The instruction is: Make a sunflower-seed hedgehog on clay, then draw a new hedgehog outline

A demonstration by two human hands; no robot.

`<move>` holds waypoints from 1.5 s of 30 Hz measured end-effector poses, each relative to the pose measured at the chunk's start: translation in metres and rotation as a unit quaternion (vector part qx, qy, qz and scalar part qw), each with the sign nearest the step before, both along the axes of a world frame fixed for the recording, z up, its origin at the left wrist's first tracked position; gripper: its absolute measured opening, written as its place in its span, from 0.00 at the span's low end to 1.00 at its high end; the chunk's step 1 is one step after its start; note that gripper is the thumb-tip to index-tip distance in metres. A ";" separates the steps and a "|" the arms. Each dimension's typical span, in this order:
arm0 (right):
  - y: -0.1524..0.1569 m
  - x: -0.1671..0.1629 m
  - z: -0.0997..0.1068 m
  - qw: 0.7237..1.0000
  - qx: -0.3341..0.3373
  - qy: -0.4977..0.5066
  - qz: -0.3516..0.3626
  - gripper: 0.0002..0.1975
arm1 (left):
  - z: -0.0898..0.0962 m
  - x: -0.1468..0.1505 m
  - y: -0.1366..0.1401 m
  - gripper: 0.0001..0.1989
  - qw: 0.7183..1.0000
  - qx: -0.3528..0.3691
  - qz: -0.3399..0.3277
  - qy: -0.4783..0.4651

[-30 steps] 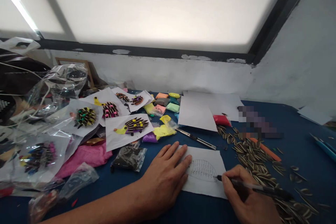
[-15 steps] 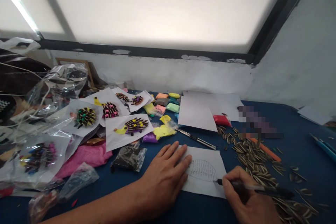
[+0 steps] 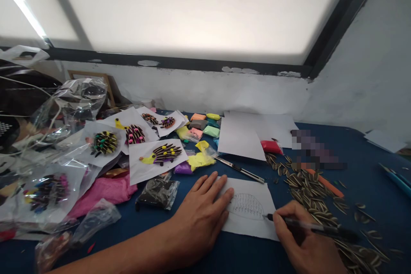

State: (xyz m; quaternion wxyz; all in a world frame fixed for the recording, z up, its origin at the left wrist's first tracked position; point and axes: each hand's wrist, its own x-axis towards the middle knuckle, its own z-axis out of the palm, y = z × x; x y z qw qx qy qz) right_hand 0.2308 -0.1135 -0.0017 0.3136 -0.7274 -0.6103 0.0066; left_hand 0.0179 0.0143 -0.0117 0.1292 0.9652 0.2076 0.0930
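Observation:
My right hand (image 3: 305, 237) is closed round a black pen (image 3: 316, 227), its tip at the right end of a drawing on a small white sheet of paper (image 3: 247, 229). The drawing (image 3: 248, 206) is a rounded outline filled with rows of short strokes. Flat across the sheet's left side lies my left hand (image 3: 205, 212), fingers stretched out, touching the paper. A utility knife (image 3: 240, 169) rests just beyond the sheet. Sunflower seeds (image 3: 310, 195) are heaped beside and partly under my right hand.
Paper sheets bearing seed-and-clay hedgehogs (image 3: 165, 154) spread over the left. Bagged black clay (image 3: 158, 192) sits near my left wrist. Coloured clay packets (image 3: 205, 125) and blank white paper (image 3: 239, 135) lie at the back. An orange stick (image 3: 327, 183) lies by the seeds.
The pen tip has shifted slightly up and right, along the end of the outline. The sheet has tilted or slid a little. My left hand stays almost in place.

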 end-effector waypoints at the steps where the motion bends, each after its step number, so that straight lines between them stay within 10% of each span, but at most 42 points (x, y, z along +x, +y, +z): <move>1: 0.000 0.000 0.001 1.000 -0.005 0.002 0.001 0.10 | 0.000 0.000 0.000 0.23 1.000 0.001 0.001 -0.003; 16: 0.000 -0.009 0.005 0.997 0.057 -0.041 -0.010 0.10 | 0.010 0.001 0.003 0.24 0.998 -0.041 -0.031 0.025; 45: 0.005 -0.024 0.008 0.996 -0.044 0.076 0.028 0.12 | 0.004 0.001 -0.001 0.23 1.000 -0.017 -0.017 -0.001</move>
